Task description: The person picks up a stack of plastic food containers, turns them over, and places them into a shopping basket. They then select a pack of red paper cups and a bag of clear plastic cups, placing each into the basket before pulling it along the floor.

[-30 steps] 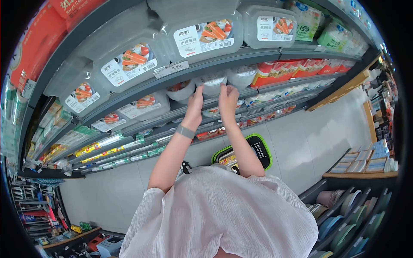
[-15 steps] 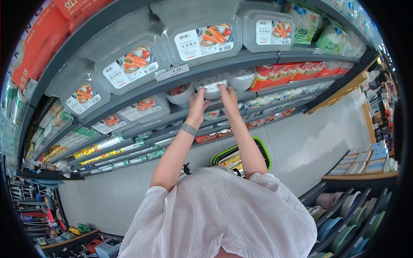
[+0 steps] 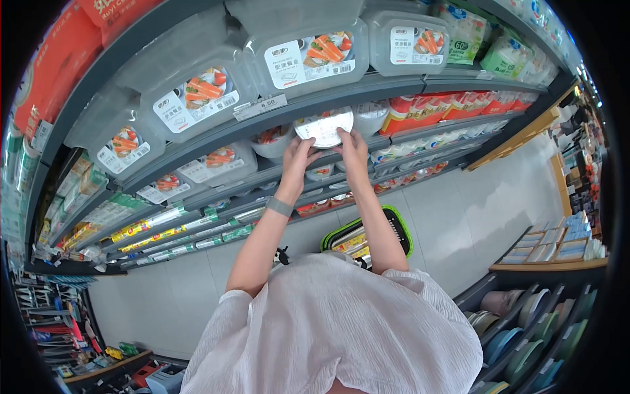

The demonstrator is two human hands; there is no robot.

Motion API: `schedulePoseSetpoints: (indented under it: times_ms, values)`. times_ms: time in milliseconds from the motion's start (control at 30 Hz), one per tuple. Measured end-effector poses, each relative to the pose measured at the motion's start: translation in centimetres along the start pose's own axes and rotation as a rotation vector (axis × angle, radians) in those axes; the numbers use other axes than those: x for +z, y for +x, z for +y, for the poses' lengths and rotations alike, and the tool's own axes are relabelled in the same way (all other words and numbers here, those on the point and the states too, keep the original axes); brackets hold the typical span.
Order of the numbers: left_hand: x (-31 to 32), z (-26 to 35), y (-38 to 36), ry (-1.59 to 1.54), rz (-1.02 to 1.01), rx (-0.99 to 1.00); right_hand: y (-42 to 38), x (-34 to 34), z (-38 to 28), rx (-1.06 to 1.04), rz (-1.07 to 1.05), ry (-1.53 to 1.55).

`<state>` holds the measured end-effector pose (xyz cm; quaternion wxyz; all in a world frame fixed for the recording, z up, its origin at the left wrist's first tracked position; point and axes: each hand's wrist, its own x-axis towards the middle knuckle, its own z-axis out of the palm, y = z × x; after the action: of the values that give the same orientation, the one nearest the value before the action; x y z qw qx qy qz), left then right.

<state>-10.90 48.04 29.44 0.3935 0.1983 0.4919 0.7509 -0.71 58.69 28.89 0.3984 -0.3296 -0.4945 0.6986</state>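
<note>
A round container with a white printed label is tilted up at the edge of a grey shelf, its labelled face showing. My left hand grips its lower left rim, thumb on the label. On the lower right rim my right hand holds it the same way. Another round tub stands to its left, and a further clear tub is close on its right.
Large clear food boxes line the shelf above, over a price tag. Red packages stand at the right. A green-rimmed basket is below my right arm. Dishes fill a rack at the lower right.
The round container has tilted so that its labelled face shows more fully. Both hands have shifted slightly with it, keeping hold.
</note>
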Motion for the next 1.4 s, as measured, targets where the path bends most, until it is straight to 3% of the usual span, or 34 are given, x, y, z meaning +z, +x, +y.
schedulePoseSetpoints:
  times_ms: [167, 267, 333, 400, 500, 667, 733, 767, 867, 933, 1000, 1133, 1400]
  values:
    - [0.9, 1.8, -3.6, 0.113, 0.011, -0.013, -3.8, -1.0, -0.7, -0.032, 0.023, -0.002]
    - [0.5, 2.7, -6.6, 0.075, -0.053, -0.039, -7.2, -2.9, -0.1, -0.106, 0.079, -0.19]
    - [-0.5, 2.6, -8.4, 0.007, -0.064, -0.127, -9.8, -4.5, 0.3, -0.08, 0.064, -0.268]
    - [-1.2, 3.0, -10.5, 0.016, -0.089, -0.195, -12.7, -5.3, 0.0, -0.236, 0.029, -0.487]
    - [-2.4, 2.1, -13.2, 0.043, -0.098, -0.309, -15.3, -6.3, 0.5, -0.278, 0.026, -0.419]
    - [-3.9, 1.2, -16.1, 0.176, -0.12, -0.433, -16.0, -8.5, -0.6, -0.101, -0.23, -0.416]
    - [-4.1, 1.4, -16.7, 0.215, -0.121, -0.453, -16.1, -8.3, -0.8, 0.134, -0.288, -0.343]
    - [-3.7, 2.0, -17.0, 0.236, -0.062, -0.388, -16.4, -7.7, -1.7, 0.239, -0.283, -0.416]
    - [-4.4, 2.1, -17.6, 0.304, 0.09, -0.232, -16.5, -6.2, 1.0, 0.358, -0.296, -0.245]
    - [-4.5, 3.3, -18.4, 0.326, 0.19, -0.122, -16.9, -3.9, 0.7, 0.36, -0.287, -0.208]
    - [-5.8, 3.5, -19.4, 0.345, 0.252, -0.077, -17.1, -2.1, 0.5, 0.426, -0.389, 0.004]
    - [-6.7, 5.9, -21.5, 0.372, 0.435, 0.108, -17.8, 0.9, 0.9, 0.493, -0.555, -0.024]
    - [-8.7, 7.2, -26.1, 0.389, 0.466, 0.335, -20.1, 5.0, 0.7, 0.557, -0.574, 0.037]
